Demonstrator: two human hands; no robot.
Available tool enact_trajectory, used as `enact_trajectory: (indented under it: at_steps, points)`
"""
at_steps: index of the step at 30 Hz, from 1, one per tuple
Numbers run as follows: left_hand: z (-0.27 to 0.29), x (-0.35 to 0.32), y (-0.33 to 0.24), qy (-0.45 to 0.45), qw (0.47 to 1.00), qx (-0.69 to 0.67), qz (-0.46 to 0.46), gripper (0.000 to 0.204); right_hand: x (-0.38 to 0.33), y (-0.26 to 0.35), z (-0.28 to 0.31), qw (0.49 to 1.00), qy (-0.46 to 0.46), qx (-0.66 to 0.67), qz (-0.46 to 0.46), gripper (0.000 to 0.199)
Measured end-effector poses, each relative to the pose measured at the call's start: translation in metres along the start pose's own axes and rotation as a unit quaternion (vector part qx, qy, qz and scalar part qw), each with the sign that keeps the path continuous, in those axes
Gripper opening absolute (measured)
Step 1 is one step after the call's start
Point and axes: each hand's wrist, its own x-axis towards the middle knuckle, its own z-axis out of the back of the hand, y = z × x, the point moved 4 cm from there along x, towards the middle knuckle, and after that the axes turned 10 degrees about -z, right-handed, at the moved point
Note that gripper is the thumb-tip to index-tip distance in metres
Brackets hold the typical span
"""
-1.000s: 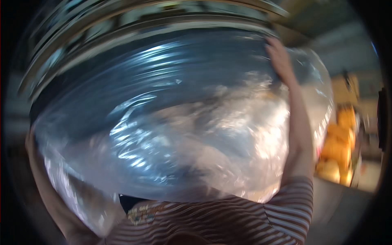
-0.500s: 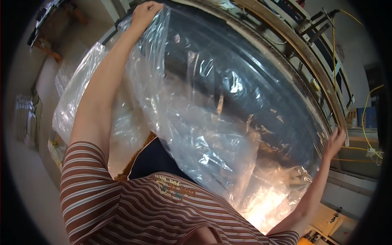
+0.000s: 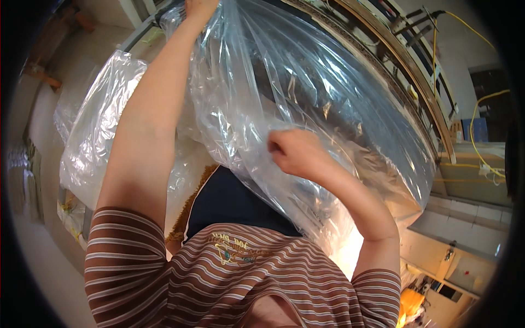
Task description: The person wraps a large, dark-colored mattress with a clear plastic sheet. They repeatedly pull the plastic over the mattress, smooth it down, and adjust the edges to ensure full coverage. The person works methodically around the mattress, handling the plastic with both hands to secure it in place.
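A large sheet of clear plastic film (image 3: 235,104) spreads in front of me, creased and shiny, over a dark surface that shows through it. At the top edge my left hand (image 3: 201,7) is closed on the gathered film, and folds fan out from it; part of this hand is cut off by the picture. My right hand (image 3: 298,153) is closed with curled fingers over the middle of the sheet. What its fingers hold, if anything, is hidden.
More crumpled clear plastic (image 3: 101,126) hangs at the left. A curved wooden rail (image 3: 404,65) with metal fittings runs along the far right side. Beyond it hangs a yellow cable (image 3: 474,117) near a blue box (image 3: 479,130). A bright glow shows low at the right, beside my arm.
My right hand has come from the far right edge to the middle of the film, and its fingers have curled. The film has bunched into more folds below my left hand, which stays high.
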Motion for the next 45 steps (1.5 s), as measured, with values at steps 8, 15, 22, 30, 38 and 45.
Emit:
enact_trajectory:
  at_steps: [8, 15, 22, 30, 38, 45]
  points:
    - [0.001, 0.006, 0.024, 0.017, 0.997, 0.053, -0.062, 0.031, -0.148, -0.079, 0.046, 0.776, -0.148, 0.598, -0.139, 0.011]
    - [-0.015, 0.004, 0.034, 0.058, 0.991, 0.108, -0.047, 0.03, -0.13, 0.009, -0.023, 0.929, -0.353, 0.037, -0.106, 0.052]
    - [-0.017, 0.022, 0.051, 0.108, 0.99, 0.088, -0.027, 0.054, -0.265, -0.153, -0.058, 0.804, -0.477, -0.089, -0.344, 0.02]
    - [-0.031, 0.035, 0.072, 0.142, 0.983, 0.106, -0.039, 0.059, -0.529, -0.223, -0.041, 0.628, -0.555, -0.013, -0.545, 0.012]
    - [-0.04, 0.034, 0.073, 0.193, 0.972, 0.129, -0.042, 0.056, -0.53, -0.306, 0.075, 0.66, -0.587, 0.093, -0.46, 0.023]
    - [0.008, 0.021, 0.072, 0.155, 0.964, 0.209, -0.059, 0.051, -0.377, -0.22, 0.048, 0.72, -0.633, -0.204, -0.197, 0.035]
